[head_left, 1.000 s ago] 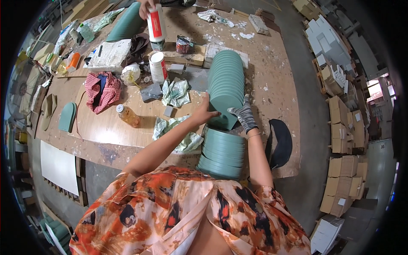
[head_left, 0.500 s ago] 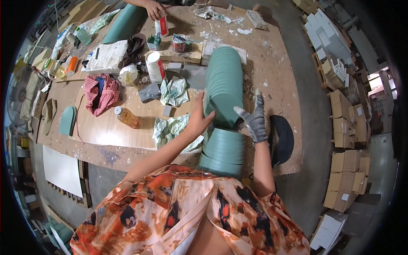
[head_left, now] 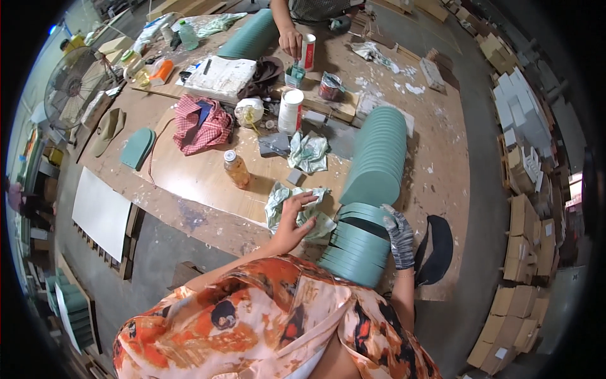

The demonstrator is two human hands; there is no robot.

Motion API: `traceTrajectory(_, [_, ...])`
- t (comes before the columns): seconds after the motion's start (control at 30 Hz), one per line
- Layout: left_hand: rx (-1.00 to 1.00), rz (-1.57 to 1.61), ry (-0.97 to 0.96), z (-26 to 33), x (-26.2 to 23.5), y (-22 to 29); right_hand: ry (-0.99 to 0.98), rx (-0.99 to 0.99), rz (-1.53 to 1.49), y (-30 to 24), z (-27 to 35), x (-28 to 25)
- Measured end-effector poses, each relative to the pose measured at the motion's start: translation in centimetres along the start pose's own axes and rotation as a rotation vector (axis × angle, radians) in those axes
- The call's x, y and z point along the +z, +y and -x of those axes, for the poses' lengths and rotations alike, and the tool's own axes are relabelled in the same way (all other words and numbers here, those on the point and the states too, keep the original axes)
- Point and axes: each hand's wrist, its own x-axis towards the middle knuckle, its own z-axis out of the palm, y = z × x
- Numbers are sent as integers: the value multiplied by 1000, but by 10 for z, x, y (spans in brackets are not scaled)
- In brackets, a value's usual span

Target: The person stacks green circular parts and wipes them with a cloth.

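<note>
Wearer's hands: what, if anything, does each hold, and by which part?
Left hand: nothing. Right hand: at the right edge of nearer green panels; grip cannot be told.

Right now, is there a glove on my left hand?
No, your left hand shows bare skin to the fingertips, while your right hand wears a gray striped glove.

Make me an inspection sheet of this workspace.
Surface: brown wooden table, spotted white.
Job's things: long stack of green round-ended panels; shorter green stack nearest the person.
Clutter: red checked cloth, clear amber-filled bottle, crumpled pale green cloth.
Hands: bare left hand spread over the crumpled cloth, contact unclear; grey-gloved right hand at the shorter stack's right edge.
Cables: thin brown strand, kind unclear.
Surroundings: co-worker across the table; brown cardboard boxes right.
</note>
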Motion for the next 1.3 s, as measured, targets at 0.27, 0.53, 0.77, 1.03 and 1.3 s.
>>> traceTrajectory(0.27, [-49, 155, -71, -2, 1, 9, -132, 15, 68, -12, -6, -5])
traceTrajectory(0.53, [-7, 139, -110, -15, 5, 11, -245, -15, 513, -38, -2, -4])
traceTrajectory(0.77, [-28, 155, -243, -17, 28, -6, -150, -138, 557, -37, 2, -11])
traceTrajectory(1.03, [-923, 687, -584, -43, 29, -35, -68, -293, 493, -70, 13, 6])
traceTrajectory(1.3, [-1142, 1312, -598, -84, 18, 15, -92, -722, 425, -120, 22, 14])
